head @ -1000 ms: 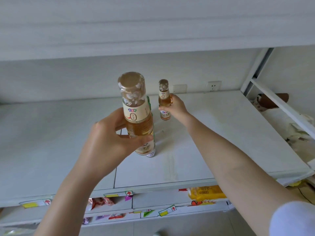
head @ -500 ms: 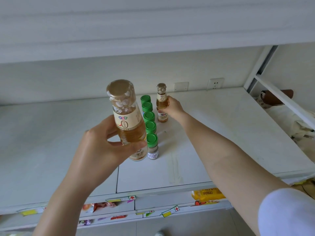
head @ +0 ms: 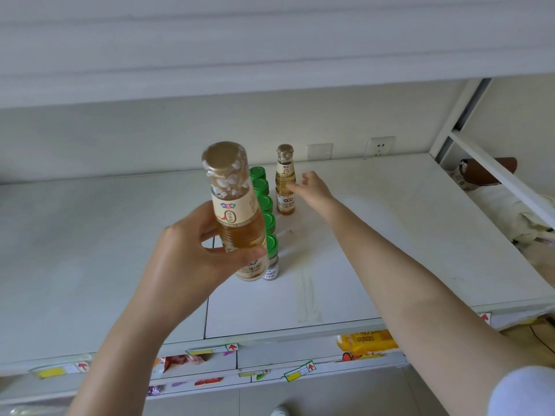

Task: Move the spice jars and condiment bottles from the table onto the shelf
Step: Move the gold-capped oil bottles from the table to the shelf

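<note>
Head view only.

- Left grip [head: 192, 259]: thumb and fingers curled round the lower body of the near bottle [head: 237, 211], clamped on it. The bottle had amber liquid, a cream label and a clear shrink-wrapped cap. It was roughly upright, with the cap leaning a bit toward the camera. Its base sat low in frame, just left of the front jar. Couldn't tell whether the base met the shelf [head: 390, 235] or hung above it.
- Right grip [head: 312, 190]: fingers apart and loosely extended, clamped on nothing. The fingertips [head: 292, 187] were at the right side of the far bottle [head: 285, 181]. Touching or just off it, couldn't tell.
- The far bottle was the same type. It stood upright on the shelf toward the back wall, just right of the jar row.
- Green-capped jars [head: 265, 205]: five caps in a single file running front to back on the shelf. The near bottle partly hid them. The front jar [head: 271, 256] showed its glass body and a white label; the text was too small to read.
- The shelf was a white board, with an upper shelf board [head: 270, 55] overhead.
- On the back wall, a socket [head: 380, 147] sat beside a blank plate [head: 319, 151].
- Label strips [head: 211, 350] with red arrows ran along the front edges of the lower shelves. A yellow packet [head: 368, 340] showed on the shelf below.
- A white sleeve [head: 525, 391] was on the right arm, bottom right of frame.
- A white frame upright [head: 459, 115] stood at right, with a brown object [head: 486, 171] past it that I couldn't identify.
</note>
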